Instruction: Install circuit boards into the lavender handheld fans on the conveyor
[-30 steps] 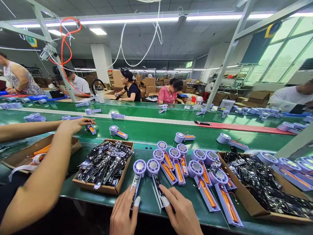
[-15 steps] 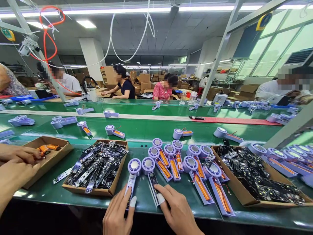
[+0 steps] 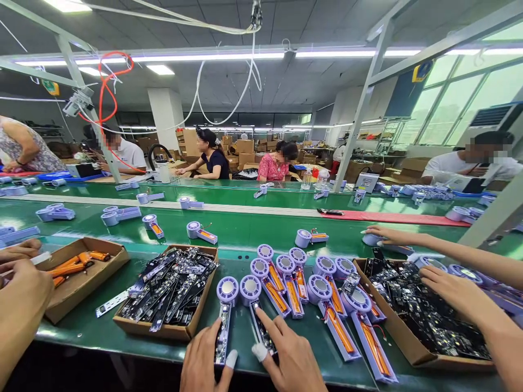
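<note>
The left hand's grip (image 3: 205,356) clamps one lilac unit (image 3: 227,290), the right hand's grip (image 3: 291,354) another unit (image 3: 250,288); a board-filled carton (image 3: 174,332) and orange-filled units (image 3: 332,316) crowd either side.

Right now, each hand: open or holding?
Left hand: touching one purple unit; grip unclear.
Right hand: touching the neighbouring purple unit; grip unclear.

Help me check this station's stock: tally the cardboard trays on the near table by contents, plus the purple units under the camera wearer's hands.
Circuit-board trays: 2
Orange-pack tray: 1
Purple units: 2
Total: 5
</note>
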Demonstrator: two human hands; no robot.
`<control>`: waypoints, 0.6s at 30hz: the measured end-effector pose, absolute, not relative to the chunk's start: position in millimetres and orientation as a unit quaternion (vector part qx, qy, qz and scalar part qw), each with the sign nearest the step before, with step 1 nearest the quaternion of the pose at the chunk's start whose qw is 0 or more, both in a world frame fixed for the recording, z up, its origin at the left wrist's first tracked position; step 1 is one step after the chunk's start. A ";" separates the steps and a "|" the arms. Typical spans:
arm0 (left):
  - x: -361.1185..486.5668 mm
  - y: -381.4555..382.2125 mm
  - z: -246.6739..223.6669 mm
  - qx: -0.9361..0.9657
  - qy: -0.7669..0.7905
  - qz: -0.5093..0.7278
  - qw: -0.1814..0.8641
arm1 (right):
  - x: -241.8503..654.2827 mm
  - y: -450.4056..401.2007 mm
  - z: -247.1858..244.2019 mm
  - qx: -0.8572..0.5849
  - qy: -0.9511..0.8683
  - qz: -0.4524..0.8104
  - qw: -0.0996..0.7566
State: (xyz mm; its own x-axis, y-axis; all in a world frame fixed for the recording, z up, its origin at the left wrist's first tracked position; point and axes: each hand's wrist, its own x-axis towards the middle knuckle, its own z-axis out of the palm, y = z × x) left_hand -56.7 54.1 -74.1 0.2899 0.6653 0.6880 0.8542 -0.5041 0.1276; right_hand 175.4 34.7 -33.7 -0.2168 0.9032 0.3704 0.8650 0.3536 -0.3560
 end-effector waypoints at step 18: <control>-41.6 53.1 -63.3 -0.783 -0.500 -0.341 0.146 | 174.9 38.9 -41.0 -0.575 -0.773 0.030 0.266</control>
